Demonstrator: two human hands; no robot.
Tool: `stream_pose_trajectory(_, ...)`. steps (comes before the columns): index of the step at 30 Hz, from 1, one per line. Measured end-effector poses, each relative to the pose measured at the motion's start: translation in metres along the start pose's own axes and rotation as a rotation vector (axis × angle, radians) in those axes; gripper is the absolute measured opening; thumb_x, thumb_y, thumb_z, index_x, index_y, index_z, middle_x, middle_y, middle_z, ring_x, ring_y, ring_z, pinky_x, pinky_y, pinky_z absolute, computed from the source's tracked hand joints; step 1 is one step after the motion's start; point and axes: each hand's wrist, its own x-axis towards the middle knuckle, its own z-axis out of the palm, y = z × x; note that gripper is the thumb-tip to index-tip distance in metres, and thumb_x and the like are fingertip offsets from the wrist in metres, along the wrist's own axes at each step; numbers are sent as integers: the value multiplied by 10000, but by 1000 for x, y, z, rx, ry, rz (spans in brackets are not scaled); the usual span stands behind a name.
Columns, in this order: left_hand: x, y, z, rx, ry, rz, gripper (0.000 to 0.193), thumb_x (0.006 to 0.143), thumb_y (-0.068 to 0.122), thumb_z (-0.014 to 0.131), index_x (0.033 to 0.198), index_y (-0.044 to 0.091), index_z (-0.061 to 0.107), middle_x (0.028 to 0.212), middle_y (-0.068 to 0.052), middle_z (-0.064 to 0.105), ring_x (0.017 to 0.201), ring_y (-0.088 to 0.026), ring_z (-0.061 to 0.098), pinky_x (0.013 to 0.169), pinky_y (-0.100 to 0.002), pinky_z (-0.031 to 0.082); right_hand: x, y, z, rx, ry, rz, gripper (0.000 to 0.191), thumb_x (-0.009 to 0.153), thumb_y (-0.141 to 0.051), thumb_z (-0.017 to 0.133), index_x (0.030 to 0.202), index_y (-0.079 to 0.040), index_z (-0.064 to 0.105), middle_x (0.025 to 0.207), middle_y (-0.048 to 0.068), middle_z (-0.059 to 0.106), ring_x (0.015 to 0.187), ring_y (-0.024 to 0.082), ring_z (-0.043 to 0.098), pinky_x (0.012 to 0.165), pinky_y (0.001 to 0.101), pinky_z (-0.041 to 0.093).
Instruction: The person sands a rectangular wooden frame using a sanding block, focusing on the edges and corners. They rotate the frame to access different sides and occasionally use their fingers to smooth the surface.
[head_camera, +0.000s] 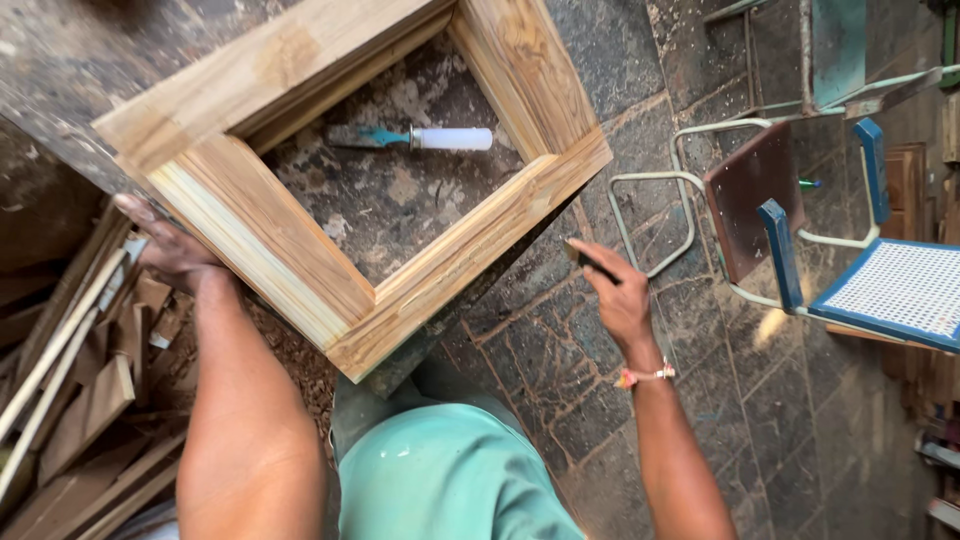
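Two bare hands beside a square wooden frame on a workbench; left hand grips its left edge; right hand pinches a small dark object; a white-handled chisel lies inside.

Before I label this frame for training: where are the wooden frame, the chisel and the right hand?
wooden frame (262, 232): head view, left rail.
chisel (453, 139): head view, white handle.
right hand (618, 296): head view, back of hand.

Your wooden frame is cut off by the top edge at its far corner. Your left hand has its fingertips hidden behind the frame's left rail. The dark thing pinched in your right hand is too small to identify.
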Motion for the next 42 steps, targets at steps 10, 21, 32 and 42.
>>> stream_pose_trajectory(10,-14,12,2,110,46,-106,816,826,842,483,805,40,632,901,-168,772,788,-223,803,740,-389,641,-42,-8,6,794,250,238,432,888,68,619,1318,106,627,1182,208,712,1036,303,711,906,412,602)
stream_pose_trajectory(21,-11,4,2,149,61,-134,854,800,892,462,720,57,620,787,-163,723,660,-218,737,627,-388,604,6,-81,17,1549,121,206,421,909,-27,584,1325,37,610,1259,205,678,1165,383,658,945,601,538)
stream_pose_trajectory(32,-11,-20,1,216,52,-16,896,834,889,446,700,30,662,627,-102,667,506,-217,616,471,-390,491,99,-195,111,1338,-189,103,368,933,9,574,1299,31,608,1223,188,676,1167,360,668,989,604,578)
stream_pose_trajectory(42,-25,-5,-4,350,21,13,977,790,951,228,742,106,718,623,-77,621,549,-205,578,469,-429,425,159,-191,176,984,-214,-174,376,995,52,552,1358,3,637,1251,203,702,1127,337,693,1019,493,585)
